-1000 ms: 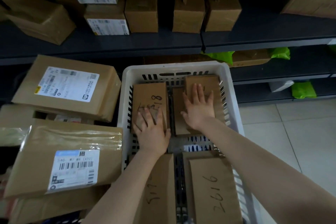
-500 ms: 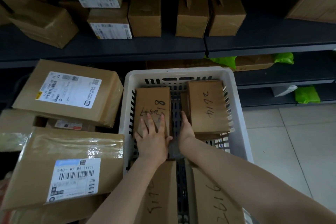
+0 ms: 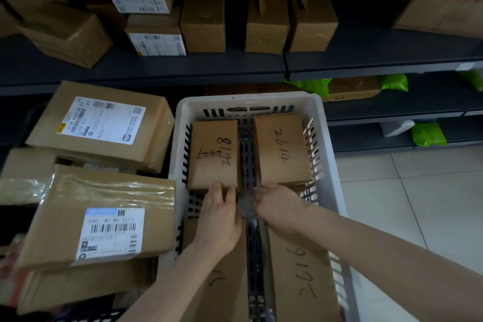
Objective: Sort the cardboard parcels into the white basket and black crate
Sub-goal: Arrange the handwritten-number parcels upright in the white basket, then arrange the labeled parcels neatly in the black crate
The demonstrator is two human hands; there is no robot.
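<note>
Blurring hides what the right hand holds.

Pretty packed here: the white slotted plastic basket has flat brown cardboard parcels lying two by two. The left hand has its fingers touching the near edge of the far-left parcel. The right hand is curled down just by the parcel marked 2614, too blurry to tell its grip. Bigger labelled cardboard boxes are piled just left of the basket.
</note>
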